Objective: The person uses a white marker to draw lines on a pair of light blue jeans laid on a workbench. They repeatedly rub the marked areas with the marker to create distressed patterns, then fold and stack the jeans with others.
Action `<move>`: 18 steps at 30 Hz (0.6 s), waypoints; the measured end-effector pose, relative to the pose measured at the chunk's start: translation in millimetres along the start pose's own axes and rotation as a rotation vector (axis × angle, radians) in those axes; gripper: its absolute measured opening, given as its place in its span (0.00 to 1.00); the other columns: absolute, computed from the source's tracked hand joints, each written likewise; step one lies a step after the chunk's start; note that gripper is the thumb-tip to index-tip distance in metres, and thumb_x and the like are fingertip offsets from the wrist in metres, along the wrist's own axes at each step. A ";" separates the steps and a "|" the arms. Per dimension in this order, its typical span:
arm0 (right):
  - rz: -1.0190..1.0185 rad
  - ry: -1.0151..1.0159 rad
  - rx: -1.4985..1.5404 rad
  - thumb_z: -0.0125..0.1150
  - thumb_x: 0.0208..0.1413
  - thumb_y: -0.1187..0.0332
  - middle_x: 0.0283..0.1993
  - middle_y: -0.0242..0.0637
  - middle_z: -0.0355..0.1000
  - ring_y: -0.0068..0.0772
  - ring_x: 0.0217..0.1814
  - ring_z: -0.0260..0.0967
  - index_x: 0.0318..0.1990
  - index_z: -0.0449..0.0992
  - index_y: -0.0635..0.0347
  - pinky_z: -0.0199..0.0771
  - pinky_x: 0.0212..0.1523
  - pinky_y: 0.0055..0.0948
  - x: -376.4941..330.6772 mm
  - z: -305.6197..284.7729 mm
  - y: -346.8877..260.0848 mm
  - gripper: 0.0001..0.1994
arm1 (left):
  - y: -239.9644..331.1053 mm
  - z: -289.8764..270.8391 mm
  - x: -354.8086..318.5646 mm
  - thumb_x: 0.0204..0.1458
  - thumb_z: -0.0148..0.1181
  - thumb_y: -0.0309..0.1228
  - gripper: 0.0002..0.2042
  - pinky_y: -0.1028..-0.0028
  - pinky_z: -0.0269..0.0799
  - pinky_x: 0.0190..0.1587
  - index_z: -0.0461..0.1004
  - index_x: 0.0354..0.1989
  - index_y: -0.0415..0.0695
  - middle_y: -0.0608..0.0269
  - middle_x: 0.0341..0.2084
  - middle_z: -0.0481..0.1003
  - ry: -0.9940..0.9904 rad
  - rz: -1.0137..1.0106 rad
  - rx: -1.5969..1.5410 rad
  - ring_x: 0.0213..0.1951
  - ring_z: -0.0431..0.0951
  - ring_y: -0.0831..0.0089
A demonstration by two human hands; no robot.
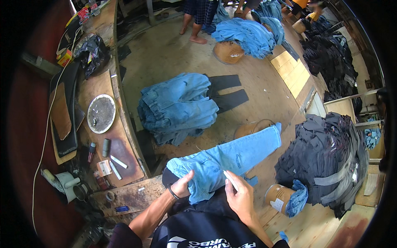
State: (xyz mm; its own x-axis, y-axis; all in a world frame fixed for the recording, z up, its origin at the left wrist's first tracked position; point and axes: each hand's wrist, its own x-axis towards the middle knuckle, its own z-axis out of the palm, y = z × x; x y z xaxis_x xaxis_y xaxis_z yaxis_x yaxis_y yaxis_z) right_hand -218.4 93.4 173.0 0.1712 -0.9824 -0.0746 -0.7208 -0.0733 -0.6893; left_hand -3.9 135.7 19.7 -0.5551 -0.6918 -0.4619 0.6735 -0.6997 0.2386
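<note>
Jeans [248, 152] lie across lower centre of frame; my left hand [182, 186] at their left end, my right hand [242, 199], stick [230, 180] in it, near their lower edge. Trouser pile [178, 101] beyond, centre. Bench [101, 31] runs up frame left, round dish [103, 108] on it. Garment heap [320, 155] at right; drum [278, 193] at its lower left.

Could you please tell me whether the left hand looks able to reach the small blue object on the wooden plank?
Probably yes: the small blue object lies uncovered on the wooden plank, with nothing seen in the way, though the left hand would have to leave the blue jeans.
</note>
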 end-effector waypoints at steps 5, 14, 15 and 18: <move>-0.015 0.087 -0.082 0.67 0.62 0.75 0.46 0.50 0.84 0.48 0.41 0.85 0.55 0.82 0.65 0.85 0.42 0.38 -6.9 14.6 -7.1 0.14 | 1.9 6.4 -7.7 0.57 0.58 0.70 0.52 0.46 0.58 0.76 0.54 0.80 0.43 0.52 0.75 0.63 -0.061 0.075 -0.024 0.75 0.63 0.53; -0.084 0.076 -0.147 0.70 0.57 0.78 0.35 0.47 0.81 0.44 0.30 0.82 0.54 0.83 0.64 0.82 0.32 0.36 -15.0 24.2 -20.9 0.16 | 9.1 22.0 -25.5 0.56 0.56 0.73 0.54 0.47 0.56 0.77 0.52 0.80 0.44 0.52 0.77 0.61 -0.110 0.138 -0.013 0.75 0.63 0.54; -0.091 0.023 -0.145 0.70 0.57 0.77 0.35 0.47 0.82 0.43 0.30 0.82 0.53 0.83 0.64 0.82 0.32 0.35 -15.8 24.4 -21.3 0.16 | 8.4 22.4 -25.8 0.56 0.56 0.73 0.54 0.47 0.56 0.77 0.52 0.80 0.44 0.52 0.77 0.61 -0.103 0.147 -0.015 0.75 0.63 0.54; -0.199 -0.092 -0.045 0.68 0.58 0.77 0.38 0.48 0.83 0.47 0.34 0.83 0.54 0.82 0.66 0.83 0.35 0.37 -16.7 24.7 -21.1 0.16 | 6.0 21.4 -25.0 0.56 0.57 0.72 0.54 0.47 0.56 0.77 0.52 0.80 0.44 0.53 0.76 0.61 -0.093 0.153 -0.034 0.75 0.63 0.54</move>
State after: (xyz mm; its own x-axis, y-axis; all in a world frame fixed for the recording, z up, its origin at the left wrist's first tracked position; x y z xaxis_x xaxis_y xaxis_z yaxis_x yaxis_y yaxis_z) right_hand -189.5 115.5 171.0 0.3719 -0.9282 -0.0075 -0.6955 -0.2733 -0.6645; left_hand 3.5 145.0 51.0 -0.4867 -0.8041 -0.3414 0.7687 -0.5799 0.2699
